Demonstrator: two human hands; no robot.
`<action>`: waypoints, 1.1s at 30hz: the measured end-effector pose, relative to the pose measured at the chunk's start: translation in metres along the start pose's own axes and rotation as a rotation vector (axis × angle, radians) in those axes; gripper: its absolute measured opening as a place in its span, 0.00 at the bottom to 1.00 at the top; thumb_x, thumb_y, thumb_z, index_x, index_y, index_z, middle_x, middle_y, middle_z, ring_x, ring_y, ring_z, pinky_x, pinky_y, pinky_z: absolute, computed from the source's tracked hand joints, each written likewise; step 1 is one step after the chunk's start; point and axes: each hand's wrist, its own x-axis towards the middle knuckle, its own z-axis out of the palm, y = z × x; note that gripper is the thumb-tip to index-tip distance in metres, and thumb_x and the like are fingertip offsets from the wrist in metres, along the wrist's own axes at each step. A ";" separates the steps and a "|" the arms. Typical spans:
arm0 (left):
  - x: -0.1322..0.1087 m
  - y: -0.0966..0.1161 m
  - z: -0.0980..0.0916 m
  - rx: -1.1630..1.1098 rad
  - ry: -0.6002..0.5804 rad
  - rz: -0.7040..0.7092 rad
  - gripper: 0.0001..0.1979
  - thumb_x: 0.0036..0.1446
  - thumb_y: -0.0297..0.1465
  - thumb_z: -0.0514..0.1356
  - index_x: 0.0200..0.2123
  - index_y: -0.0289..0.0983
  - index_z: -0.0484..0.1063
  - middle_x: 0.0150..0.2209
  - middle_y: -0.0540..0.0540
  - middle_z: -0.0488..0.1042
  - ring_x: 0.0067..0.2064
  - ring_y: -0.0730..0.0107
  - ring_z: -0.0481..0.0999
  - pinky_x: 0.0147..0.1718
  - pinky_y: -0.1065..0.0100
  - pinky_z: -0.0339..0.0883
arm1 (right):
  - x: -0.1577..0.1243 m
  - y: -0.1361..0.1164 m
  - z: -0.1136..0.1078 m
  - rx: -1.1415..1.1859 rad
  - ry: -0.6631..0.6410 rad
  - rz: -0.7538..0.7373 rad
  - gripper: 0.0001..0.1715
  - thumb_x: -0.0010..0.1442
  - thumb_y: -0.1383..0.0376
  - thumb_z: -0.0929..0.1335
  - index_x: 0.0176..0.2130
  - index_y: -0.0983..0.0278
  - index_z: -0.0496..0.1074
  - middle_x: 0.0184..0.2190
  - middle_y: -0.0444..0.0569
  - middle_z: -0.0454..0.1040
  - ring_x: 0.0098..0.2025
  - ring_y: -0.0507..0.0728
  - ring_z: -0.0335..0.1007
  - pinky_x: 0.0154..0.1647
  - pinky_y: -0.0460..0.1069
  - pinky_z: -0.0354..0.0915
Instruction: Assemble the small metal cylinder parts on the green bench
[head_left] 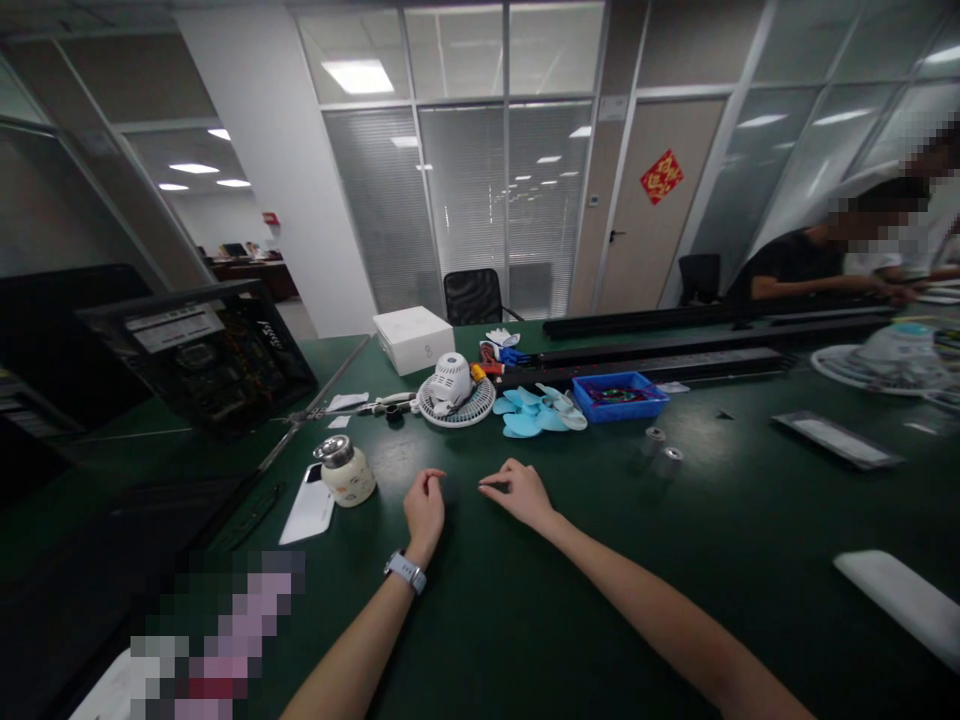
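Note:
Over the dark green table (pixel 465 620), my left hand (pixel 425 508) has its fingers bent and drawn together, with a watch on the wrist. Facing it across a small gap, my right hand (pixel 523 494) pinches thumb and forefinger together. Whatever either hand may hold is too small to make out. Left of my left hand stands a cream jar with a metal lid (pixel 349 477), beside a white phone (pixel 308 508). Beyond the hands lie light blue fan blades (pixel 523 415) and a white fan head with its round grille (pixel 453 388).
A blue tray (pixel 621 402) holds wires. Two small metal cylinders (pixel 670 461) stand to the right. A white box (pixel 413 338) and long black bars (pixel 652 357) lie farther back. An opened electronic panel (pixel 202 350) tilts at left. A person (pixel 799 265) sits at far right.

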 end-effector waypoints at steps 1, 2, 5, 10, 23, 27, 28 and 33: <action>0.000 0.000 -0.001 0.003 -0.007 -0.003 0.16 0.57 0.35 0.47 0.36 0.38 0.74 0.25 0.50 0.71 0.27 0.67 0.69 0.29 0.68 0.59 | -0.006 0.009 -0.016 0.012 0.067 -0.006 0.17 0.61 0.50 0.67 0.41 0.52 0.80 0.34 0.47 0.73 0.34 0.54 0.68 0.40 0.51 0.60; 0.000 0.000 -0.001 0.006 -0.015 -0.002 0.16 0.57 0.35 0.47 0.36 0.38 0.74 0.25 0.50 0.71 0.26 0.67 0.69 0.28 0.68 0.58 | -0.014 0.022 -0.035 0.015 0.153 -0.006 0.19 0.62 0.49 0.65 0.42 0.54 0.80 0.33 0.47 0.73 0.32 0.54 0.68 0.38 0.51 0.61; 0.000 0.001 0.001 0.012 -0.034 0.003 0.16 0.57 0.35 0.47 0.36 0.39 0.74 0.25 0.50 0.71 0.26 0.67 0.69 0.28 0.69 0.58 | -0.041 0.078 -0.101 -0.075 0.500 0.067 0.24 0.63 0.49 0.63 0.43 0.60 0.80 0.34 0.50 0.74 0.33 0.55 0.68 0.36 0.50 0.63; 0.001 0.001 0.004 0.024 -0.030 -0.010 0.16 0.57 0.35 0.48 0.37 0.39 0.75 0.25 0.50 0.71 0.26 0.68 0.69 0.28 0.69 0.57 | -0.082 0.166 -0.174 -0.340 0.645 0.327 0.30 0.60 0.46 0.61 0.41 0.64 0.80 0.35 0.55 0.75 0.34 0.58 0.70 0.34 0.52 0.64; 0.003 -0.002 0.004 0.015 -0.034 0.005 0.17 0.56 0.36 0.48 0.37 0.39 0.75 0.26 0.50 0.71 0.27 0.68 0.70 0.28 0.69 0.59 | -0.093 0.189 -0.178 -0.369 0.465 0.596 0.27 0.57 0.49 0.63 0.47 0.60 0.78 0.44 0.56 0.77 0.41 0.64 0.74 0.37 0.54 0.66; 0.003 -0.002 0.005 0.019 -0.047 -0.002 0.16 0.57 0.35 0.48 0.37 0.39 0.75 0.26 0.50 0.72 0.27 0.68 0.71 0.28 0.69 0.59 | -0.079 0.178 -0.180 -0.462 0.477 0.579 0.36 0.57 0.45 0.63 0.56 0.63 0.72 0.50 0.59 0.74 0.50 0.67 0.70 0.46 0.57 0.65; 0.003 -0.002 0.005 0.021 -0.047 -0.004 0.16 0.57 0.35 0.48 0.37 0.39 0.75 0.26 0.50 0.72 0.27 0.68 0.71 0.28 0.69 0.59 | -0.071 0.175 -0.180 -0.470 0.436 0.604 0.38 0.57 0.43 0.63 0.57 0.64 0.71 0.50 0.60 0.75 0.51 0.67 0.71 0.46 0.57 0.65; 0.002 -0.001 0.004 0.013 -0.049 0.001 0.16 0.57 0.35 0.48 0.37 0.40 0.75 0.26 0.51 0.71 0.27 0.68 0.71 0.28 0.70 0.59 | -0.030 0.173 -0.179 -0.535 0.191 0.828 0.36 0.54 0.46 0.67 0.56 0.62 0.71 0.45 0.60 0.77 0.48 0.68 0.73 0.46 0.59 0.64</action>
